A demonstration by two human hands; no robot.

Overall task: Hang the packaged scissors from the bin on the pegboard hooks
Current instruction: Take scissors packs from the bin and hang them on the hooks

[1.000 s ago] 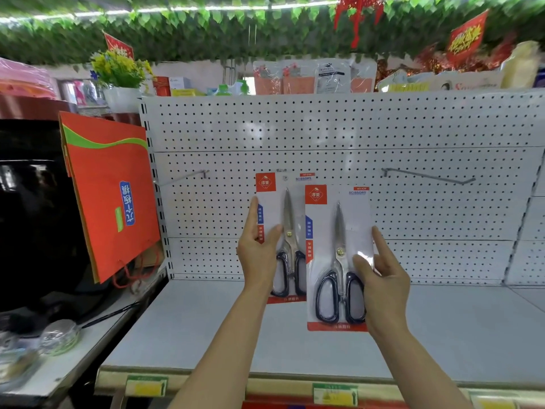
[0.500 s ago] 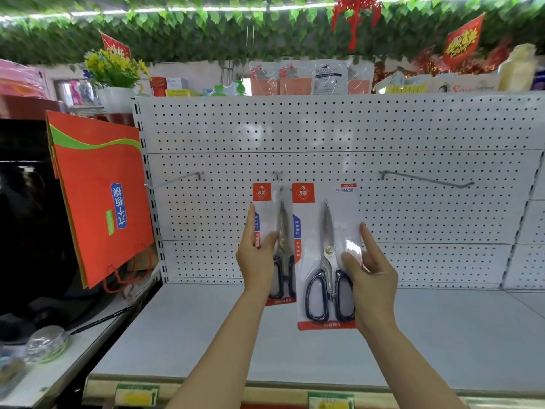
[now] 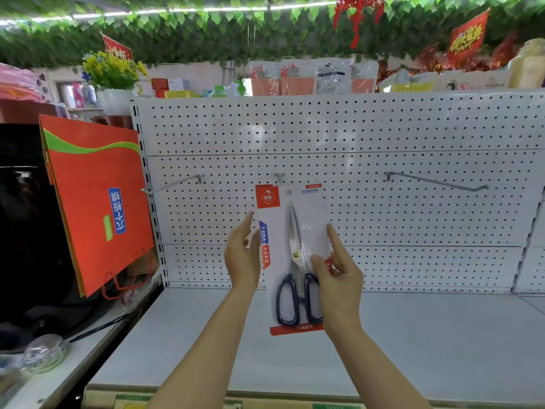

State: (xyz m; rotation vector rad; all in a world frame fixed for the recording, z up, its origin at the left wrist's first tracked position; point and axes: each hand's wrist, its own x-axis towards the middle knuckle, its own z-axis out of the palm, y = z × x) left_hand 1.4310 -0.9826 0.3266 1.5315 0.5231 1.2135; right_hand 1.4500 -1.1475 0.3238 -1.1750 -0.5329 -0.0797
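White perforated pegboard [image 3: 383,134] fills the middle of the single head view, with three wire hooks across it: a left hook [image 3: 174,184], a centre hook [image 3: 279,176] and a long right hook [image 3: 436,183]. A packaged scissors card [image 3: 290,261] is seen upright at the centre of the frame, its long axis vertical, blades up and black handles down, the red top edge just below the centre hook. The right hand [image 3: 339,278] is clamped on the card's right edge near the handles, thumb in front and fingers [image 3: 333,240] extended up along the edge. The left hand [image 3: 241,261] is held open beside the card's left edge, fingers apart and straight; whether they touch the card, or a second card behind it, cannot be told. No bin is in view. An orange gift bag [image 3: 97,202] hangs at the left of the frame, and a grey shelf [image 3: 413,335] lies below the board.

The coming move is judged to turn on the card's hang hole, a small spot near its top, lying directly under and in front of the centre hook's tip; the right hand is the nearer carrier.

Compared with the frame half a second earlier, two cards were then seen side by side, one in each hand; now only one card face is visible, shifted to the centre, and the left hand has opened.
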